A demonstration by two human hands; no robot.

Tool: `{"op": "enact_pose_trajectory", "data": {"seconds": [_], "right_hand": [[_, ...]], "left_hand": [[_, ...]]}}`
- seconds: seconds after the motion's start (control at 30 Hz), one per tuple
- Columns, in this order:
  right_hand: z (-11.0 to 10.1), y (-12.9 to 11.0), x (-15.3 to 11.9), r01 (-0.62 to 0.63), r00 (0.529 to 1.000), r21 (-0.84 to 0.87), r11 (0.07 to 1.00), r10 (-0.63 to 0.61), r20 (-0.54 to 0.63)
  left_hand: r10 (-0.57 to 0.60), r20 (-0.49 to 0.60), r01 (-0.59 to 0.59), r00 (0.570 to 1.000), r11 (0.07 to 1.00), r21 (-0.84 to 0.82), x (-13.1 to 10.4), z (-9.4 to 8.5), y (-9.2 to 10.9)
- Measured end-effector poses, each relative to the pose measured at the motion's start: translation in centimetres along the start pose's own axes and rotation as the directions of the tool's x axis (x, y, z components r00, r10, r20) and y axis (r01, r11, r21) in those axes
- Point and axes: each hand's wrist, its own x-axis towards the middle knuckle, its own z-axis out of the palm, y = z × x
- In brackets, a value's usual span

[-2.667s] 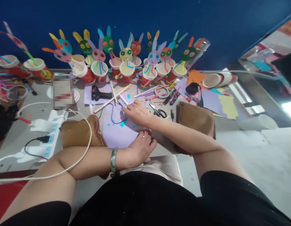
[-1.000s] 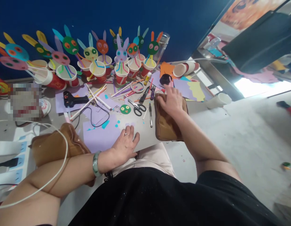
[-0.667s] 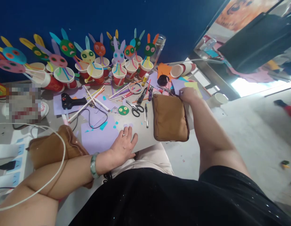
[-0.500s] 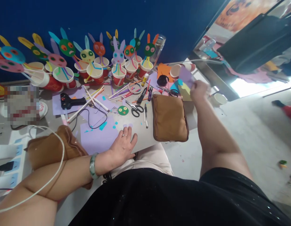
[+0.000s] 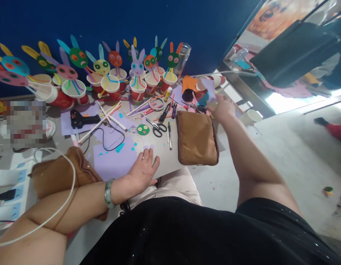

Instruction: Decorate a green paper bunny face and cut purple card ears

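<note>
My left hand (image 5: 144,170) rests at the table's front edge with its fingers spread and nothing in it, beside a purple sheet (image 5: 112,162). Just beyond its fingertips lies a green face disc (image 5: 143,129) with yellow eyes. At the back right, my right hand (image 5: 222,107) is over coloured paper, close to a purple piece (image 5: 209,88); its fingertips are blurred, and whether they grip any paper is unclear. Black-handled scissors (image 5: 159,130) and a pen (image 5: 170,136) lie between the hands, left of a brown pouch (image 5: 198,138).
Red paper cups (image 5: 138,90) with rabbit figures line the back. A glue gun (image 5: 83,119) and its cord lie left, near loose sticks (image 5: 111,119). Another brown pouch (image 5: 60,171) is by my left forearm. A paper cup (image 5: 251,117) stands right.
My right hand has moved left and lower over the coloured paper, and the purple piece there has shifted left. My left hand stays in place.
</note>
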Motion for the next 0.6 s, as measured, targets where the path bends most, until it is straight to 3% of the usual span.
{"op": "enact_pose_trajectory", "data": {"seconds": [0.17, 0.27, 0.37, 0.47, 0.6], "right_hand": [[-0.6, -8.0, -8.2, 0.138, 0.972, -0.044, 0.989, -0.127, 0.199], [-1.1, -10.1, -10.7, 0.165, 0.943, -0.059, 0.985, -0.14, 0.301], [-1.2, -9.4, -10.4, 0.104, 0.949, 0.091, 0.99, -0.126, 0.29], [-1.5, -7.1, -9.3, 0.005, 0.971, 0.28, 0.96, -0.071, 0.227], [-3.0, -2.8, -8.7, -0.176, 0.984, 0.38, 0.908, 0.162, 0.07]], "left_hand": [[-0.001, 0.023, 0.001, 1.0, 1.0, 0.001, 0.0, -0.2, 0.0], [-0.003, 0.028, 0.002, 1.0, 1.0, 0.011, 0.0, -0.4, 0.0], [0.0, 0.043, -0.001, 0.999, 1.0, 0.018, 0.0, -0.4, -0.1], [0.007, 0.049, -0.007, 0.999, 1.0, 0.007, 0.0, -0.2, -0.1], [0.011, 0.027, -0.011, 1.0, 1.0, 0.008, 0.1, -0.1, -0.1]]}}
